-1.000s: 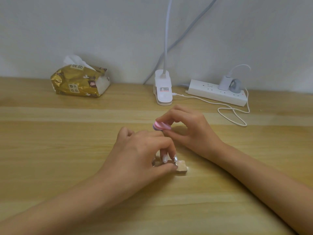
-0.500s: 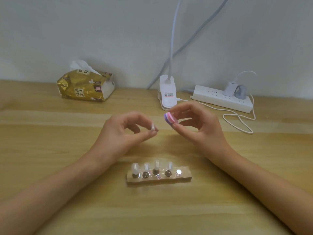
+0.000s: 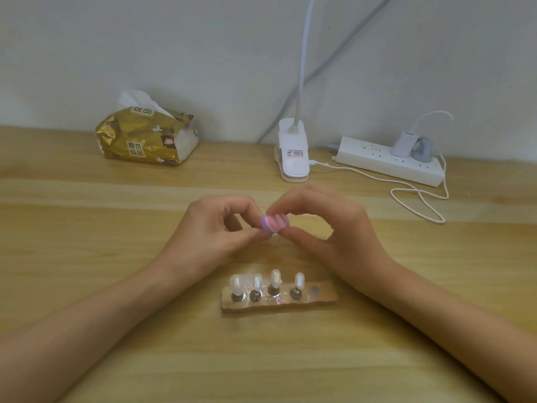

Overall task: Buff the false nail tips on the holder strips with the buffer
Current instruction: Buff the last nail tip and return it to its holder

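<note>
Pinching pink buffer (image 3: 276, 223) in right hand (image 3: 334, 228), beyond holder strip (image 3: 319, 299). Pinching what is probably a loose nail tip (image 3: 263, 233) in left hand (image 3: 209, 231), against buffer. Counted four nail tips (image 3: 275, 279) upright on strip.

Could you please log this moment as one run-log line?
left hand: pinched at buffer, contents hidden | right hand: holds buffer | strip: four tips, one gap

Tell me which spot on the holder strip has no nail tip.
The rightmost spot on the holder strip: only a bare disc, while the four to its left each hold an upright nail tip.
</note>
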The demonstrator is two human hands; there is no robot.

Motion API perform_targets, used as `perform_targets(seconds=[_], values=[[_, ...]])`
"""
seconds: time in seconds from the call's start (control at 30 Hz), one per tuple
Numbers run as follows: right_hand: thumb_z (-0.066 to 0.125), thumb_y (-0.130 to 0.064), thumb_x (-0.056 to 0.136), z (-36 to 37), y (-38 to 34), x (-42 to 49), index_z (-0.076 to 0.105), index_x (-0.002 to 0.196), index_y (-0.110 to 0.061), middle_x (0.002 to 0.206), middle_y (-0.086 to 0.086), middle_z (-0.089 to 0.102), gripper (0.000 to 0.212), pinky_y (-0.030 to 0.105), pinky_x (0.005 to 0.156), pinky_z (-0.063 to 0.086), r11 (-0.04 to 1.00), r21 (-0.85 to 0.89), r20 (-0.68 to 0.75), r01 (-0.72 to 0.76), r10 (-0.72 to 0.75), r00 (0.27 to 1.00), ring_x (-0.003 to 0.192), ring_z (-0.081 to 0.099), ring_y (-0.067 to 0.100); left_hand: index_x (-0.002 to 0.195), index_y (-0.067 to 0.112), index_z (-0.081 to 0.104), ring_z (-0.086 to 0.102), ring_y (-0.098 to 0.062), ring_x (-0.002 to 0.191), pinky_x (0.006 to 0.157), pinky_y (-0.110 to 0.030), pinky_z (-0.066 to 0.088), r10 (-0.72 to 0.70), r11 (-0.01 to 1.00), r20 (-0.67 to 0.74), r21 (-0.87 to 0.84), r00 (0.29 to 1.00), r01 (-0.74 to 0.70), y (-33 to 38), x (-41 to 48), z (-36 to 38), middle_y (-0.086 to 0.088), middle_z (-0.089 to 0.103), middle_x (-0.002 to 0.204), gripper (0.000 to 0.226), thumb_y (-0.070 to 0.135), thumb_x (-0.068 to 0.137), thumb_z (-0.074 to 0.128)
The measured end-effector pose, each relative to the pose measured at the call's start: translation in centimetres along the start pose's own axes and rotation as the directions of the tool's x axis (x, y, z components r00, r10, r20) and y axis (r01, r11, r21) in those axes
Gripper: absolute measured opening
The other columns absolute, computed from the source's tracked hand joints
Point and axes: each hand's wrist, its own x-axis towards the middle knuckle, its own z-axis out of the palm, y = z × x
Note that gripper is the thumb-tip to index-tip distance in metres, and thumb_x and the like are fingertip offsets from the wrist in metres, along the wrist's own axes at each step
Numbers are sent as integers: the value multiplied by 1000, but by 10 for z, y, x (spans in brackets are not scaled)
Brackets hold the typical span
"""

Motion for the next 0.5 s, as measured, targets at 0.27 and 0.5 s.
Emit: perform_targets(seconds=[0.27,0.5], values=[[73,-3,90,0,1,-2,73,100,-11,96,3,65,12,33,83,52,997,-79,12,7,-6,1000,92,64,15,67,26,68,39,-7,49,48,-19,30,24,1000,-13,-1,1000,-24,-3,0,-1,2,47,49,19,43,69,78],[72,-3,91,-3,4,-3,73,102,-10,98,3,66,13,32,85,51,996,-90,-1,2,-2,1000,94,64,14,66,20,69,38,-10,49,50,-22,32,45,999,-9,4,999,-45,0,-2,-1,7,59,61,18,13,76,82]])
